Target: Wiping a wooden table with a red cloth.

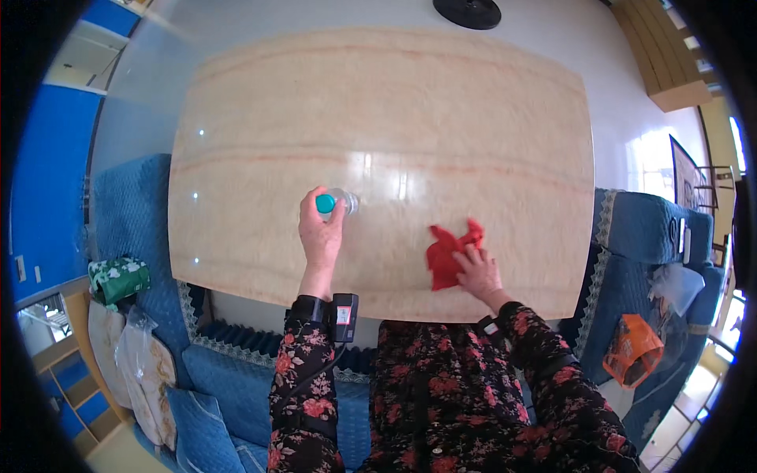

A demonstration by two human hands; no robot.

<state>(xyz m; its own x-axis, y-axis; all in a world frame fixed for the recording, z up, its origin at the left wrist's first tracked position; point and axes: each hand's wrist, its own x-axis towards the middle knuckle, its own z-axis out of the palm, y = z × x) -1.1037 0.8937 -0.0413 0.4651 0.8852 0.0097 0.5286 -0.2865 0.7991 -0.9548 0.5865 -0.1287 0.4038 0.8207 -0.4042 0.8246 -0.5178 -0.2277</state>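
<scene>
My left hand (320, 233) grips a clear plastic bottle (346, 203) near its teal cap (324, 203). The bottle leans so that its cap faces me, and its base points away to the right; whether it touches the tabletop is hard to tell. To the right, my right hand (480, 273) holds the right side of a crumpled red cloth (442, 259) against the table, fingers spread over it. Both hands are above the near half of a beige, marble-patterned table (384, 100).
Blue quilted sofas (131, 207) flank the table, with more sofa behind me. A green patterned package (119, 280) rests on the left one. An orange bag (633, 350) and a clear plastic bag (677, 288) sit at right. A black round base (467, 12) stands beyond the far edge.
</scene>
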